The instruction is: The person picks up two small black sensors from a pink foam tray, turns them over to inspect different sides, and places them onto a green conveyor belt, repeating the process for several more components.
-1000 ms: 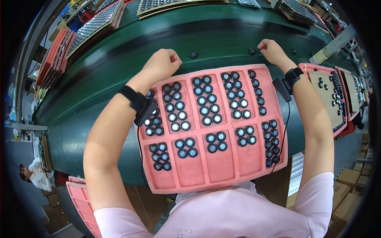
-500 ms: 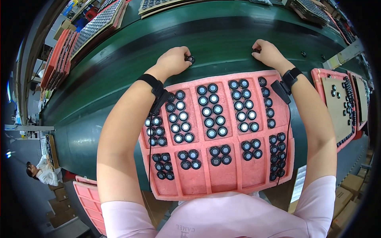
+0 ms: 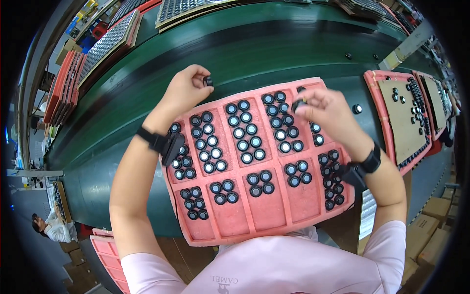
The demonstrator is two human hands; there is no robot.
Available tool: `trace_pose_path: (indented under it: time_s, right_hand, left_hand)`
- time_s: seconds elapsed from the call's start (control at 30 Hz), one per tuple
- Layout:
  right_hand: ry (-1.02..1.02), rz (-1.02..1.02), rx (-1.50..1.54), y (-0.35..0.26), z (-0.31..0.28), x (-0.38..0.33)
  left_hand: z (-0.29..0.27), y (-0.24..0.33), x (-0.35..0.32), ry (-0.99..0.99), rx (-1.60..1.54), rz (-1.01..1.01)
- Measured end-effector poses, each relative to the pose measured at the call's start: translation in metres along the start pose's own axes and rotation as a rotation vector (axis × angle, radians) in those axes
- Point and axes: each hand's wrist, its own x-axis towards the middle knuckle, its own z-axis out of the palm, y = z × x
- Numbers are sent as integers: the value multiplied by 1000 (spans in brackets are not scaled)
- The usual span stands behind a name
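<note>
A pink foam tray [image 3: 227, 219] with ten or so compartments lies before me, holding rows of small round black parts [image 3: 256, 141] with silvery discs on top. Beyond its far left corner, over the green belt, my left hand [image 3: 186, 88] is closed, pinching a round black part [image 3: 208, 81]. My right hand [image 3: 327, 111] reaches over the tray's far right compartments, fingers closed on another round black part [image 3: 297, 105]. That hand hides some of the parts beneath it. The lower compartments are only partly filled.
The dark green conveyor belt [image 3: 274, 49] runs across the far side. A loose round part [image 3: 357, 109] lies right of the tray. Farther right stands a pink tray [image 3: 376, 93] with a tan sheet and scattered parts. Stacked trays [image 3: 63, 90] stand at far left; a seated person [image 3: 54, 225] is beyond.
My right hand has come back from the belt to above the tray's right side with a part. My left hand has moved left, still pinching its part. The view has shifted slightly.
</note>
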Motion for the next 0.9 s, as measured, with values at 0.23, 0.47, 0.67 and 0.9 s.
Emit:
trace_pose_path:
  time_s: [0.23, 0.47, 0.67, 0.9]
  right_hand:
    - [49, -235, -37, -13, 38, -93]
    - [74, -356, 59, -3, 61, -127]
    - [119, -365, 100, 4, 70, -132]
    - [162, -558, -162, -4, 66, -132]
  left_hand:
    - [3, 68, -163, 141, -546, 317]
    - [44, 64, -255, 396, -723, 223]
    - [80, 51, -272, 562, -778, 200]
    - [81, 57, -276, 525, -835, 149]
